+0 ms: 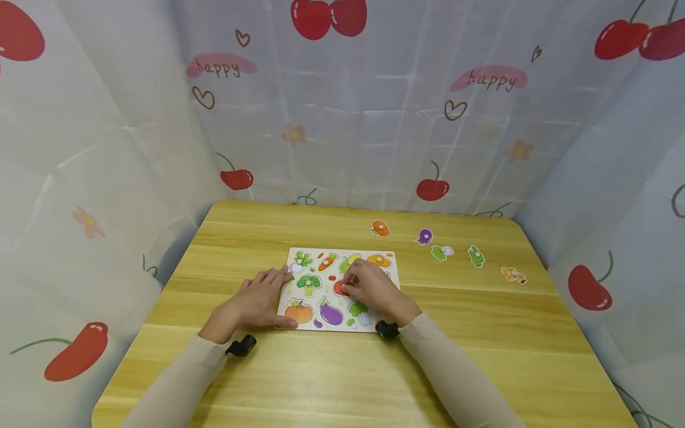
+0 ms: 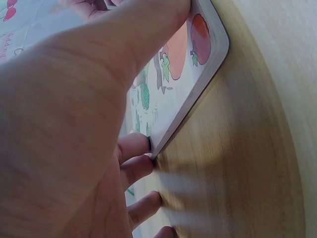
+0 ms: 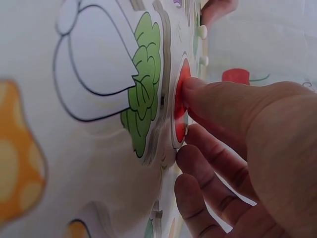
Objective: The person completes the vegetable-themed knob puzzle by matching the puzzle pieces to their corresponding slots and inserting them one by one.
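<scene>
A white knobbed puzzle board with vegetable pictures lies on the wooden table. My left hand rests at its left edge, thumb by the near corner and fingers spread along the side. Over the board's right half, my right hand pinches the red tomato puzzle piece between thumb and finger. That piece sits at the middle of the board, its knob hidden by the fingertips. Around it show a broccoli piece, an eggplant piece and a pumpkin piece.
Several loose pieces lie to the board's back right: an orange one, a purple one, a green and white one, a green one and a yellow one. A printed curtain surrounds the table.
</scene>
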The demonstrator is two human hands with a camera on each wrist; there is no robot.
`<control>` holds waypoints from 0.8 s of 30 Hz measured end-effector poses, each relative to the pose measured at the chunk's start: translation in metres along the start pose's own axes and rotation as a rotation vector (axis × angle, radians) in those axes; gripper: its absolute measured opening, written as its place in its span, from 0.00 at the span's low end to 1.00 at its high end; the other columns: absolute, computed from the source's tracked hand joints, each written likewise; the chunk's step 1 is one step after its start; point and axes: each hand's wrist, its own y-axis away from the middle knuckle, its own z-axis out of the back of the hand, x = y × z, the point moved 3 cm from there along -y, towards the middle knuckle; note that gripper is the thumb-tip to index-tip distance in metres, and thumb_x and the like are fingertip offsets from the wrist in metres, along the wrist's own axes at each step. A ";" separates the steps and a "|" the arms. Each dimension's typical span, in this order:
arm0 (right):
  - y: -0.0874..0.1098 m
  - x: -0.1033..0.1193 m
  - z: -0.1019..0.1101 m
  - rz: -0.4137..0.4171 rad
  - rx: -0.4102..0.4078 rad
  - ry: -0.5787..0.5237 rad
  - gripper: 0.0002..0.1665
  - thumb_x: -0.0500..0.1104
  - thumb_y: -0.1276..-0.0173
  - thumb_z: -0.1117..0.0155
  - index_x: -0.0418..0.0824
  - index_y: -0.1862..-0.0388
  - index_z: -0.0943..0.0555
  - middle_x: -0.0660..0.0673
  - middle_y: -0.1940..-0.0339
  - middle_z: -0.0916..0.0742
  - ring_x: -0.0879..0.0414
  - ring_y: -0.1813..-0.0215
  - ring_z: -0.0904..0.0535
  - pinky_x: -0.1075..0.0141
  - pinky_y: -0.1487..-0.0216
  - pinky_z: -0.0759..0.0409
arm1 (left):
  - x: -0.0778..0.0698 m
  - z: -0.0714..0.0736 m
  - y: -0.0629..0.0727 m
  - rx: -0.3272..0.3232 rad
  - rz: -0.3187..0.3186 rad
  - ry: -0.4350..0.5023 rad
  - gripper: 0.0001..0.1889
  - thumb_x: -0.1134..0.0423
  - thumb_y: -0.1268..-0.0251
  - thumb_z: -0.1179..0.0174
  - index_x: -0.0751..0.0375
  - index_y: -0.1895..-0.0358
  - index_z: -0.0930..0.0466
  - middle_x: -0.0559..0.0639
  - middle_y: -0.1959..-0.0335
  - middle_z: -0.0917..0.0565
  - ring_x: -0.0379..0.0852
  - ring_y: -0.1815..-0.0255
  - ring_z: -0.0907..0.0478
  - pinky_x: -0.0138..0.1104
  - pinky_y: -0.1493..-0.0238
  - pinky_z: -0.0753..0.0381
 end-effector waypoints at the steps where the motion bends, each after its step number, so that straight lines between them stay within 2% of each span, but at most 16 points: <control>1: 0.000 0.000 0.000 0.001 -0.001 0.000 0.04 0.44 0.20 0.17 0.47 0.58 0.06 0.51 0.56 0.11 0.60 0.57 0.18 0.64 0.52 0.16 | 0.000 0.000 0.000 0.001 0.001 0.003 0.69 0.24 0.38 0.19 0.62 0.05 0.41 0.64 0.01 0.44 0.76 0.07 0.40 0.77 0.20 0.32; 8: 0.000 0.002 0.002 -0.004 0.002 -0.001 0.04 0.43 0.20 0.17 0.46 0.58 0.05 0.51 0.58 0.11 0.59 0.59 0.19 0.64 0.53 0.18 | -0.001 0.001 -0.001 0.006 0.007 0.002 0.70 0.24 0.39 0.18 0.61 0.05 0.41 0.64 0.01 0.44 0.76 0.07 0.40 0.76 0.19 0.32; 15: 0.000 0.005 0.003 0.000 0.030 -0.010 0.03 0.41 0.21 0.17 0.44 0.57 0.04 0.49 0.56 0.09 0.59 0.58 0.18 0.65 0.53 0.17 | -0.001 0.000 0.000 0.009 0.010 0.005 0.70 0.24 0.38 0.19 0.62 0.04 0.42 0.65 0.02 0.44 0.76 0.07 0.40 0.77 0.19 0.32; 24: -0.002 0.002 0.000 0.005 0.010 0.002 0.03 0.42 0.21 0.17 0.45 0.57 0.04 0.50 0.57 0.10 0.59 0.58 0.18 0.64 0.52 0.17 | 0.002 -0.003 -0.002 0.010 0.019 -0.004 0.70 0.24 0.38 0.19 0.62 0.04 0.43 0.64 0.01 0.45 0.76 0.06 0.40 0.76 0.19 0.32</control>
